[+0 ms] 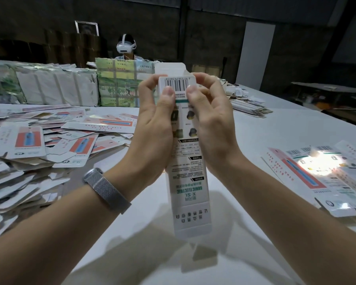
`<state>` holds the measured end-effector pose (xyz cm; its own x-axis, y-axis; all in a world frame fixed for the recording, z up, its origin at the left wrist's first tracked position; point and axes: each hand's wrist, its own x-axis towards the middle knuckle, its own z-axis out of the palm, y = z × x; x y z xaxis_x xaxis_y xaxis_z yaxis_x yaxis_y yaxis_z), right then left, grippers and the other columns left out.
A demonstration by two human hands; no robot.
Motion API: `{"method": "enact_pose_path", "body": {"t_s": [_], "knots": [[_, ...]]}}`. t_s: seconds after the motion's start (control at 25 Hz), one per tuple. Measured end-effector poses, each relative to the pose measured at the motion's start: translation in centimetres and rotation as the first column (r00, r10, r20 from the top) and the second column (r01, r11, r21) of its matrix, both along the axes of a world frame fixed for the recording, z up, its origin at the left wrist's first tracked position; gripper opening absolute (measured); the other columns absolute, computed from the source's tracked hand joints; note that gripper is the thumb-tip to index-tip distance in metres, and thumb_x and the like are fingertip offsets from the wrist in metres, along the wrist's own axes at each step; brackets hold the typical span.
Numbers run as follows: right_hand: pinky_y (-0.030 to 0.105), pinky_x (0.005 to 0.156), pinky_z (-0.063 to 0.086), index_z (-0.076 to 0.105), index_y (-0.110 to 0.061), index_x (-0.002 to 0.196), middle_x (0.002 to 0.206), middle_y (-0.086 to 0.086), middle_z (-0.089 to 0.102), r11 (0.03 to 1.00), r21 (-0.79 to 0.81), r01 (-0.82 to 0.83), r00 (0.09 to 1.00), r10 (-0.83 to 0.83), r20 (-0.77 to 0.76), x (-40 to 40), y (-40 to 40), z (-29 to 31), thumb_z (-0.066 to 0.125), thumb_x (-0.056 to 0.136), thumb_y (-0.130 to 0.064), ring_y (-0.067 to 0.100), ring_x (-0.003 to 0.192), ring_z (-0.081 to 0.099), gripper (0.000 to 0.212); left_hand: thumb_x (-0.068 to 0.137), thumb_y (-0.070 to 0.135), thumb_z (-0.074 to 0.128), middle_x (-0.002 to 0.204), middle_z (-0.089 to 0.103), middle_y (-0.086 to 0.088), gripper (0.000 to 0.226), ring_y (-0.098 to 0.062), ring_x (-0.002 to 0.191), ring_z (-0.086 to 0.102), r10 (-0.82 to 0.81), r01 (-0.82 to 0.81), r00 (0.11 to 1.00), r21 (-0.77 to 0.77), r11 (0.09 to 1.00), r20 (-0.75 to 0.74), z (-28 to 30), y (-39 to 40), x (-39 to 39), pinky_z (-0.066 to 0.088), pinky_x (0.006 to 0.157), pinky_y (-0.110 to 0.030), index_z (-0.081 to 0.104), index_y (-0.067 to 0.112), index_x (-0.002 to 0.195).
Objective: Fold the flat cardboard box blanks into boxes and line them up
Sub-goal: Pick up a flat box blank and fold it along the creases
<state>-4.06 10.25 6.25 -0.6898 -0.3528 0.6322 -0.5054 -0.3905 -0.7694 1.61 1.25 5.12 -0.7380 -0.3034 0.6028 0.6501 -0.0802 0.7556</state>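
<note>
White printed cardboard box [185,157], half-formed, is held up over the worktop [265,128] with its long axis running away from me, left hand [155,120] and right hand [211,118] both pinching the far end, thumbs by the open flap.

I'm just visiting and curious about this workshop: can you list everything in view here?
box being folded: one, white with barcode, held up at centre.
flat blanks: a big heap, white and red, table left.
finished boxes: several, white and red, lying at the right.
bundles: a row, pale and green, far side.
thin stack: one, pale, far right.
table: one, white.
other person: one, white headset, behind the bundles.
wristband: one, silver, left wrist.
hands: left hand and right hand, both pinching the box top.
</note>
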Motion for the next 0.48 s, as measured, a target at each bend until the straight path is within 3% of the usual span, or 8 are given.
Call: {"method": "enact_pose_path", "body": {"t_s": [0.08, 0.2, 0.48], "knots": [[0.043, 0.07, 0.058, 0.049, -0.014, 0.107, 0.1, 0.03, 0.059, 0.998, -0.019, -0.066, 0.997, 0.066, 0.031, -0.15, 0.14, 0.18, 0.047, 0.097, -0.017, 0.036, 0.081, 0.064, 0.011, 0.111, 0.023, 0.032, 0.097, 0.071, -0.002, 0.014, -0.018, 0.085, 0.072, -0.001, 0.002, 1.0, -0.04, 0.999, 0.014, 0.07, 0.0, 0.08, 0.059, 0.07, -0.031, 0.042, 0.027, 0.12], [0.028, 0.056, 0.051, 0.043, -0.015, 0.094, 0.081, 0.014, 0.053, 0.99, -0.065, -0.125, 0.989, 0.129, 0.065, -0.28, 0.38, 0.36, 0.044, 0.089, -0.016, 0.017, 0.065, 0.057, 0.006, 0.111, 0.021, 0.03, 0.099, 0.066, -0.005, 0.015, -0.017, 0.085, 0.07, 0.002, 0.001, 1.0, -0.122, 0.993, 0.024, 0.13, 0.23, 0.24, 0.058, 0.071, -0.032, 0.043, 0.025, 0.117], [0.032, 0.055, 0.049, 0.041, -0.015, 0.091, 0.078, 0.01, 0.053, 0.998, -0.04, -0.054, 0.999, 0.054, 0.005, -0.35, 0.32, -0.09, 0.044, 0.089, -0.012, 0.027, 0.067, 0.054, 0.005, 0.11, 0.018, 0.028, 0.082, 0.064, -0.005, 0.019, -0.014, 0.068, 0.066, 0.033, -0.022, 0.995, -0.112, 0.993, 0.099, 0.47, 0.38, 0.65, 0.056, 0.057, -0.029, 0.047, 0.021, 0.111]]}}
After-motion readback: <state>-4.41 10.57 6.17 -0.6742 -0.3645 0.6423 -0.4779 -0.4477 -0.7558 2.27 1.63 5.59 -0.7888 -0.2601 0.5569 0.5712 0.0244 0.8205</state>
